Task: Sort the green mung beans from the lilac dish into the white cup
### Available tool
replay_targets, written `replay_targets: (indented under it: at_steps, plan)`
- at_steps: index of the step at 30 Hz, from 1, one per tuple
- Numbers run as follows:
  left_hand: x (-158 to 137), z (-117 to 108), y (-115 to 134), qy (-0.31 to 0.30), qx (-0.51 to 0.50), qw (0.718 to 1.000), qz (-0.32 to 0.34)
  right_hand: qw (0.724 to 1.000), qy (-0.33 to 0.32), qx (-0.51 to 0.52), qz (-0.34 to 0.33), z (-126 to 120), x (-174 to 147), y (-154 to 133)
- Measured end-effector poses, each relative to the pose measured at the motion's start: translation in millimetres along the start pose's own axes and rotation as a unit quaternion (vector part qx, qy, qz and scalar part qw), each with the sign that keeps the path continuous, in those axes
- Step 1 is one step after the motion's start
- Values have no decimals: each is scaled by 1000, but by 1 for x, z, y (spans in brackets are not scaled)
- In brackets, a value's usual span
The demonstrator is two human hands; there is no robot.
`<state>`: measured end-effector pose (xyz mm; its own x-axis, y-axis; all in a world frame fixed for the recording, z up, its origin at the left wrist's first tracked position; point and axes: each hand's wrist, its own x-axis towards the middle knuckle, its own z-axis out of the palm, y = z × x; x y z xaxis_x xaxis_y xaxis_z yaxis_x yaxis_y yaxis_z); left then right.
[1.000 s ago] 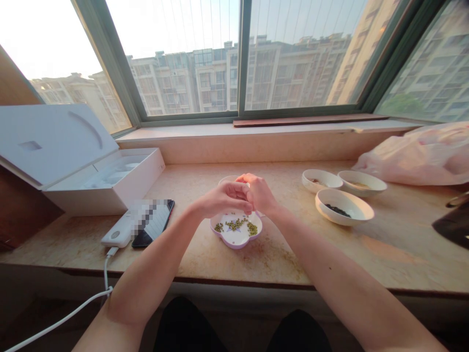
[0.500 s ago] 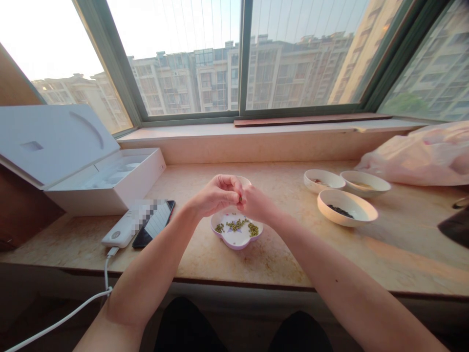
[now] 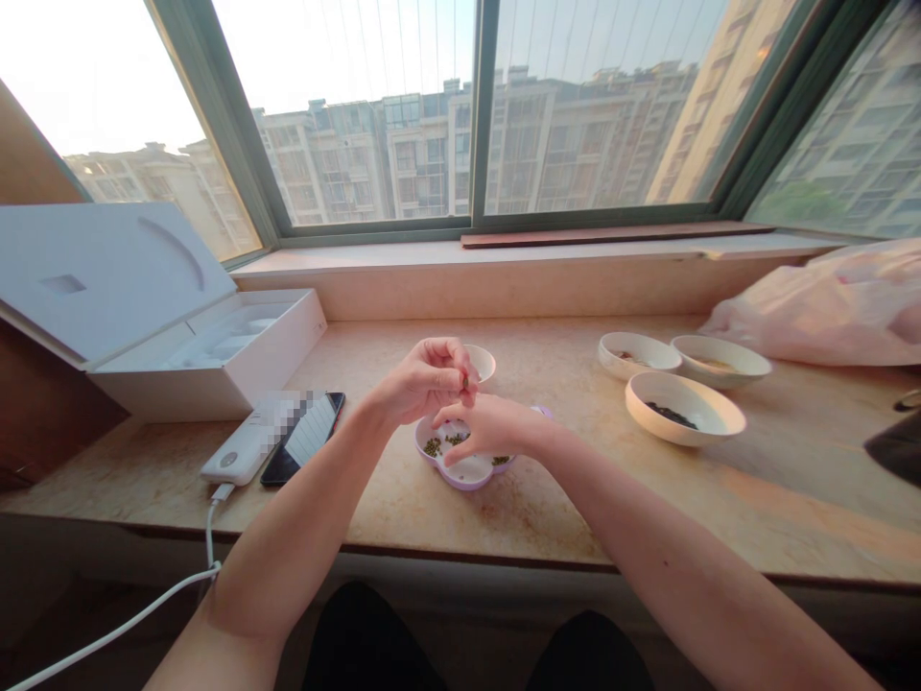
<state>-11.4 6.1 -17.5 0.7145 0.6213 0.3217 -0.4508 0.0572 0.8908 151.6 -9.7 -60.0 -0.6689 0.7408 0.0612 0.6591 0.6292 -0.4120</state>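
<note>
My left hand [image 3: 432, 377] is raised above the dish, thumb and fingers pinched on a small green bean [image 3: 465, 382]. Just below and to its right, my right hand [image 3: 485, 425] hangs over the flower-shaped dish [image 3: 471, 477], thumb and fingers apart with nothing seen between them. The dish is white inside with a purple rim, and several green mung beans [image 3: 432, 447] lie in small heaps in it. My right hand hides part of the dish and beans. Behind my hands stands a small white bowl [image 3: 482, 362], partly covered by the left fingers.
To the right are three white bowls, the nearest holding dark bits [image 3: 669, 416]. A plastic bag [image 3: 827, 302] lies behind them. On the left sit an open white box [image 3: 273, 331], a cabled power bank [image 3: 237, 449] and a phone [image 3: 306, 441]. The counter edge runs in front.
My right hand has come away from the left fingers and dropped over the dish, its fingers spreading. The left hand stays nearly in place, still pinching the bean.
</note>
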Motion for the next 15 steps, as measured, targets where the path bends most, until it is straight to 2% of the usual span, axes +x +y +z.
replay_targets:
  at_steps: [10, 13, 15]
  plan:
    - [6, -3, 0, 77, 36, 996, 9, 998, 0, 55, -25, 3, 2, 1]
    - [13, -9, -5, 131, 73, 989, 19, 998, 5, 58, -14, 5, 3, 2]
    - [19, -15, -12, 176, 141, 974, 20, 998, 0, 59, -11, 8, 4, 4]
